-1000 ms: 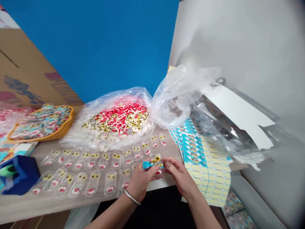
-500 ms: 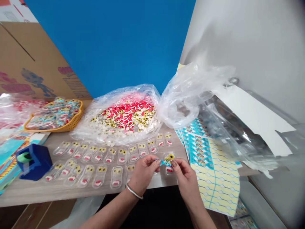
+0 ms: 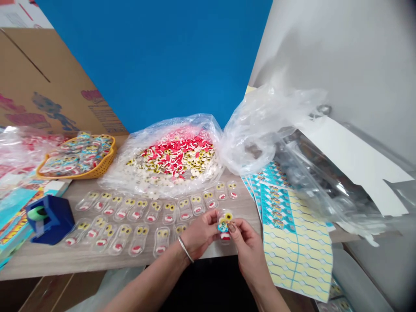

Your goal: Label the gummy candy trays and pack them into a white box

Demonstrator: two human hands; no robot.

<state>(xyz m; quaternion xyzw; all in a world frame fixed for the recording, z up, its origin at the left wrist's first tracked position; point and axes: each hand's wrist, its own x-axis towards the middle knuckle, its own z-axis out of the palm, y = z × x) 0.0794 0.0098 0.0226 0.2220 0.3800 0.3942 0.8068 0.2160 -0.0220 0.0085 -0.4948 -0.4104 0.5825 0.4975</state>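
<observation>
Both of my hands pinch one small clear plastic blister pack (image 3: 224, 224) with yellow eye pieces, a red mouth piece and a blue sticker across it. My left hand (image 3: 199, 234), with a metal bangle on the wrist, holds its left side. My right hand (image 3: 243, 238) presses a thumb on the sticker. They hover over the front edge of the wooden table (image 3: 97, 260). Two rows of filled clear blister packs (image 3: 130, 223) lie flat to the left of my hands.
An open plastic bag of red, yellow and white pieces (image 3: 172, 158) sits behind the rows. Sticker sheets (image 3: 292, 234) lie at the right under crumpled clear bags (image 3: 260, 130). A yellow basket of finished packs (image 3: 78, 156), a blue tape dispenser (image 3: 48, 216) and a cardboard box (image 3: 32, 86) stand left.
The blue sticker, earlier held stretched out sideways between both hands, now lies folded down onto the blister pack under my right thumb. The camera view has shifted slightly left.
</observation>
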